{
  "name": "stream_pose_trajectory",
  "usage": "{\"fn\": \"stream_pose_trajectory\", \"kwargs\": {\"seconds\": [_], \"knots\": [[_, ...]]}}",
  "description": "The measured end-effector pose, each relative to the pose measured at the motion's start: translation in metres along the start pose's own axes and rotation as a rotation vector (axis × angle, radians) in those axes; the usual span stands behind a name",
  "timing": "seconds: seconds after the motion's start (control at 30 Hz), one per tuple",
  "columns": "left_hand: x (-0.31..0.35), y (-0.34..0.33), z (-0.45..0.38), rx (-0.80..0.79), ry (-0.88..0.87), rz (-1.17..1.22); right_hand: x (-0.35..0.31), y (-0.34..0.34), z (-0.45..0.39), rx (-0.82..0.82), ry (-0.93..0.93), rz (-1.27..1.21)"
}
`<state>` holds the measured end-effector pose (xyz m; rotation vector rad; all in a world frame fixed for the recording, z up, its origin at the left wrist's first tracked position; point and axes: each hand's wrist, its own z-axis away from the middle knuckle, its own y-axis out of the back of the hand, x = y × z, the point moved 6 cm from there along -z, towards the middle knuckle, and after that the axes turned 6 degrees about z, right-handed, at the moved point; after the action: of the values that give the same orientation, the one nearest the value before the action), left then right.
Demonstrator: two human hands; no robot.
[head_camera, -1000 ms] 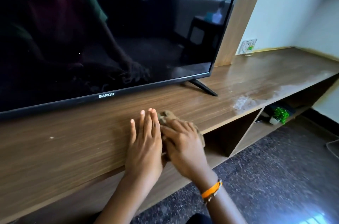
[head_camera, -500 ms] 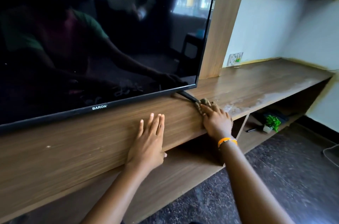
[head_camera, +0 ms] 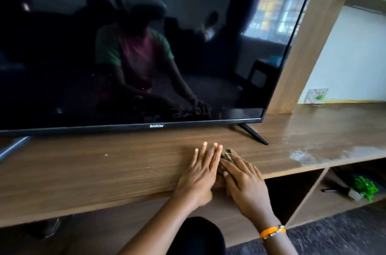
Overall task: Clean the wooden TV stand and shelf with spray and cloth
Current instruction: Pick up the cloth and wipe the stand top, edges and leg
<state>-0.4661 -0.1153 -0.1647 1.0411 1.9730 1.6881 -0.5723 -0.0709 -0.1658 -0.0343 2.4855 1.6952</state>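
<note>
A: Where are the hands?

B: Both on the top of the wooden TV stand (head_camera: 104, 173), near its front edge, side by side and touching. Left hand (head_camera: 200, 173) lies flat on the wood, fingers straight and close together, holding nothing.

A: And the right hand?

B: Right hand (head_camera: 244, 181) lies over the cloth (head_camera: 227, 153), fingers fairly straight, pressing it to the wood. Only a brownish bunched end of the cloth shows, just beyond the fingertips; the rest is under the palm. An orange bracelet (head_camera: 271, 231) sits on that wrist.

A: What's behind them?

B: A TV (head_camera: 135, 46), screen dark, marked BARON on the lower bezel. Its right foot (head_camera: 253, 134) stands on the stand top, to the right of the hands and apart from them.

A: Any spray?

B: A wet, whitish foamy patch (head_camera: 302, 155) on the top near the front edge, well to the right of the hands. Streaks run on from it toward the far right.

A: Below?

B: Open compartments under the top. In the right one, a small green plant (head_camera: 364, 188) and a dark pen-like thing (head_camera: 332, 190) on the lower shelf (head_camera: 313, 206). A wall socket (head_camera: 316, 95) sits above the far end of the top.
</note>
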Motion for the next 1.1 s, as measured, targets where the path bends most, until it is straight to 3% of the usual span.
{"fn": "stream_pose_trajectory", "kwargs": {"seconds": [0.13, 0.37, 0.5, 0.6, 0.73, 0.83, 0.97, 1.1], "knots": [[-0.003, 0.002, 0.002, 0.001, 0.016, 0.035, 0.058, 0.008, -0.001, 0.042, -0.156, -0.019], [0.019, -0.006, -0.018, 0.047, -0.021, 0.08, 0.199, 0.022, -0.034, -0.038, -0.451, -0.055], [0.073, -0.011, -0.06, 0.032, -0.14, 0.12, 0.201, 0.028, -0.047, -0.098, -0.56, 0.075], [0.098, -0.016, -0.09, 0.038, -0.161, 0.134, 0.153, 0.017, -0.045, -0.093, -0.415, 0.152], [0.108, -0.023, -0.111, 0.032, -0.175, 0.166, 0.119, 0.009, -0.029, -0.017, -0.326, -0.082], [0.102, -0.036, -0.108, 0.027, -0.174, 0.219, 0.117, 0.012, -0.027, -0.057, -0.232, -0.115], [0.098, -0.047, -0.105, 0.023, -0.205, 0.193, 0.156, 0.02, -0.037, -0.042, -0.218, -0.129], [0.105, -0.054, -0.114, 0.002, -0.177, 0.082, 0.243, 0.025, -0.056, -0.021, -0.381, -0.144]]}}
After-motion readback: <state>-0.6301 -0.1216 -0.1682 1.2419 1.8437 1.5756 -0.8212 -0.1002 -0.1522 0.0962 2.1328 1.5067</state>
